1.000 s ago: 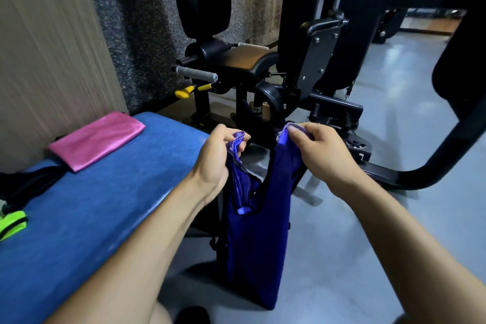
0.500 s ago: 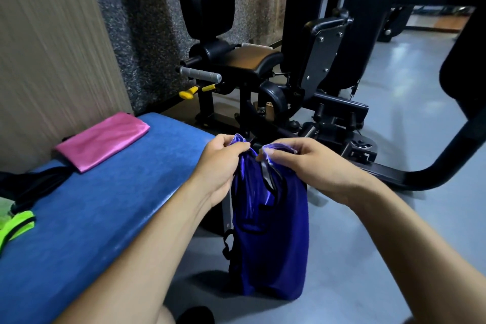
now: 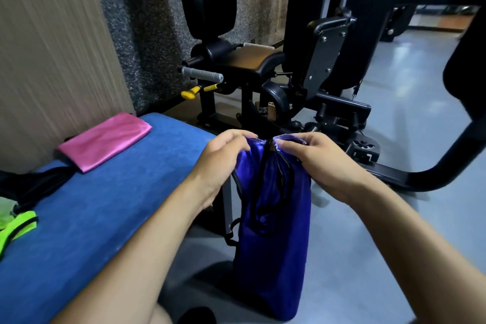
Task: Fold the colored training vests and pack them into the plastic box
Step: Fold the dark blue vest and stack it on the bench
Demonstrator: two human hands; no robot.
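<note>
Head view: the left hand (image 3: 219, 156) and right hand (image 3: 319, 163) each pinch the top edge of the blue vest (image 3: 273, 231), side by side. It hangs below both grips (black trim showing), off the blue desk (image 3: 92, 218) edge, over the floor.

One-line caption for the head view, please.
Both hands, left hand and right hand, grip the blue vest hanging beside the blue bench.
</note>
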